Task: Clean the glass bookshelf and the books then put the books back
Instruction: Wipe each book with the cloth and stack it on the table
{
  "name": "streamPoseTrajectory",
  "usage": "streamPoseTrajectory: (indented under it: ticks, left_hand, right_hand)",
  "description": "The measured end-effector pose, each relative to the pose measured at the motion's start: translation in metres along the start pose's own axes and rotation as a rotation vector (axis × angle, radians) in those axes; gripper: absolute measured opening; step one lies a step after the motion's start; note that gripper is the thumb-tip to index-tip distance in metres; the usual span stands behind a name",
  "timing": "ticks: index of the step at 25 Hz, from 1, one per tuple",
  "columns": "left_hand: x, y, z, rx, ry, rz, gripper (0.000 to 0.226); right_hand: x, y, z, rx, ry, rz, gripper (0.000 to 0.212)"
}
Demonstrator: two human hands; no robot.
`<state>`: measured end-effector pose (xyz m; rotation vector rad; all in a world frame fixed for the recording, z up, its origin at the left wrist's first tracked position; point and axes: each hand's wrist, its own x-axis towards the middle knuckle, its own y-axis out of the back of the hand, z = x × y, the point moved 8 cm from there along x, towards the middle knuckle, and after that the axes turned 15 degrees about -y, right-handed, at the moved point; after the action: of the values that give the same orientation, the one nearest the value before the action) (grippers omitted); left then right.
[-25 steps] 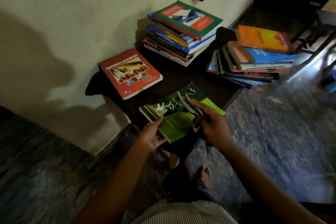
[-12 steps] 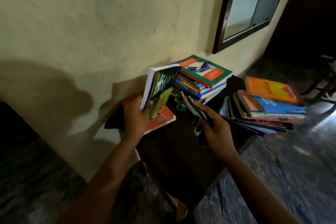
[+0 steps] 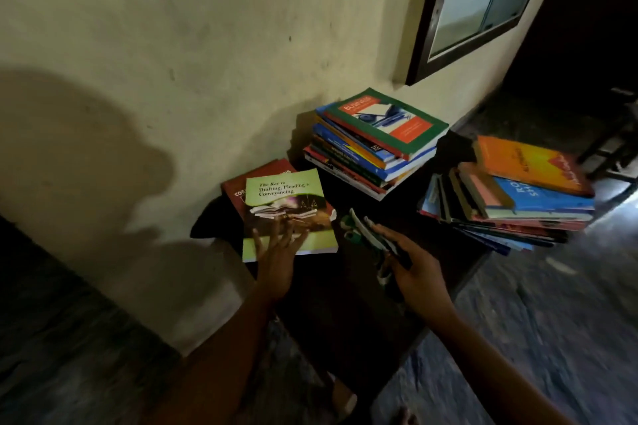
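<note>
Wall [image 3: 207, 28] runs right behind the dark table [image 3: 345, 304], and the glass bookshelf [image 3: 483, 0] is set in it up top right, dark frame, well apart from the rest. Table has bare room in the middle and on the near side. Back stack [image 3: 376, 141] sits close to the wall, right stack [image 3: 511, 197] has its lowest books poking past the table edge. Green book [image 3: 290, 197] lies face up on a red book [image 3: 255, 176] at the left end, lime cover w/ readable title. Left hand [image 3: 276, 262] rests flat on it, fingers spread. Right hand [image 3: 417, 272] holds a green-white cloth [image 3: 362, 238] betw thumb and fingers.
</note>
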<state>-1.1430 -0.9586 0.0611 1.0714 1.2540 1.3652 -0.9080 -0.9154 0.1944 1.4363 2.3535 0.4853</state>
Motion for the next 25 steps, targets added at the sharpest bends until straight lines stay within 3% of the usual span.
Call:
streamPoseTrajectory:
  ticks: [3,5,7,9,11,13,15,18,22,25]
  left_hand:
    - [0.015,-0.010,0.004,-0.066,-0.054,-0.024,0.059]
    - [0.023,0.004,0.004,-0.075,-0.042,0.098,0.056]
    - [0.036,0.032,0.020,-0.519,-0.040,0.278,0.052]
    - [0.053,0.067,0.040,-1.088,0.073,0.414,0.046]
    - [0.081,0.092,0.064,-1.508,0.212,0.410,0.043]
    - [0.119,0.109,0.083,-1.676,0.310,0.366,0.045]
    - [0.151,0.122,0.088,-1.663,0.388,0.423,0.049]
    - [0.189,0.128,0.077,-1.368,0.455,0.547,0.057]
    - [0.213,0.109,0.076,-1.143,0.635,0.486,0.108]
    - [0.216,0.102,0.078,-1.072,0.642,0.466,0.112]
  right_hand:
    - [0.004,0.004,0.011,-0.022,-0.029,0.012,0.058]
    - [0.011,0.009,0.013,-0.027,-0.043,0.019,0.060]
    - [0.017,0.017,0.015,-0.007,-0.056,0.034,0.058]
    - [0.020,0.028,0.016,0.022,-0.054,0.064,0.055]
    - [0.025,0.040,0.014,0.058,-0.047,0.098,0.056]
    - [0.032,0.057,0.013,0.095,-0.027,0.140,0.056]
    - [0.040,0.073,0.016,0.133,-0.022,0.179,0.058]
    - [0.049,0.090,0.026,0.189,-0.050,0.189,0.059]
    - [0.065,0.099,0.038,0.231,-0.085,0.160,0.060]
    - [0.074,0.104,0.037,0.212,-0.069,0.164,0.073]
